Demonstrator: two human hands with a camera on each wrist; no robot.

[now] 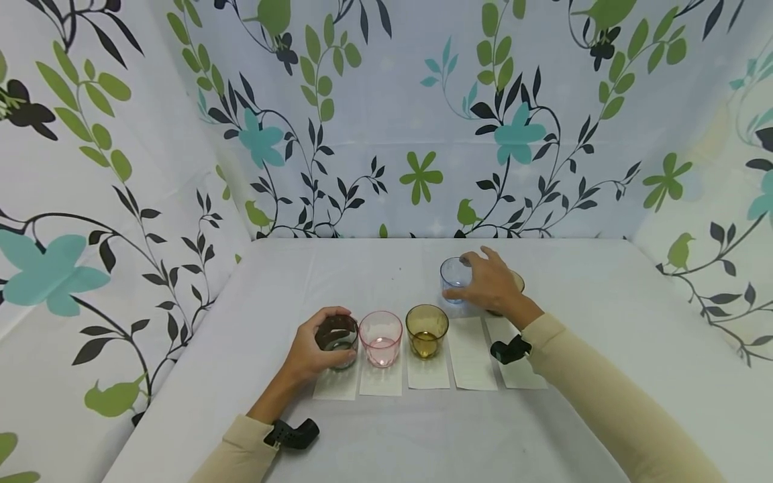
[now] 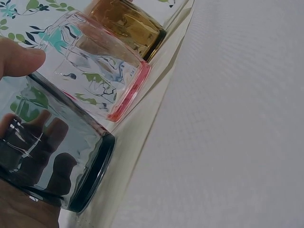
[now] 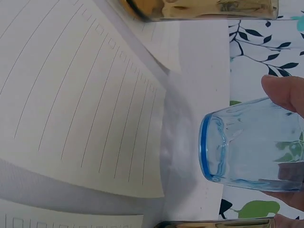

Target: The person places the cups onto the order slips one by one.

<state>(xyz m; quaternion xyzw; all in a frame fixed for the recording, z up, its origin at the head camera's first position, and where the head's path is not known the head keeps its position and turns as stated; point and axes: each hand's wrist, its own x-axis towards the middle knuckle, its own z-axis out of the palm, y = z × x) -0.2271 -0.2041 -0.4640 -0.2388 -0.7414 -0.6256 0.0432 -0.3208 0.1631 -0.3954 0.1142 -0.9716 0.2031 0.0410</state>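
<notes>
My left hand (image 1: 306,350) grips a dark grey glass (image 1: 336,330) at the left end of a row, thumb on the near side. Beside that stands a pink-tinted glass (image 1: 381,335), followed by an amber glass (image 1: 427,329). Farther back, my right hand (image 1: 489,283) holds a light blue glass (image 1: 453,272); in the right wrist view the thumb lies along one side of the blue glass (image 3: 251,147), with fingers behind it. Another glass (image 1: 519,281), brownish at its rim, is mostly hidden behind the right hand. Whether the blue glass touches the table cannot be told.
Several ruled paper slips (image 1: 474,362) lie side by side on the white-covered table (image 1: 417,436). The three front glasses stand at the slips on the left. A leaf-and-bird patterned cloth (image 1: 386,134) hangs behind and at both sides.
</notes>
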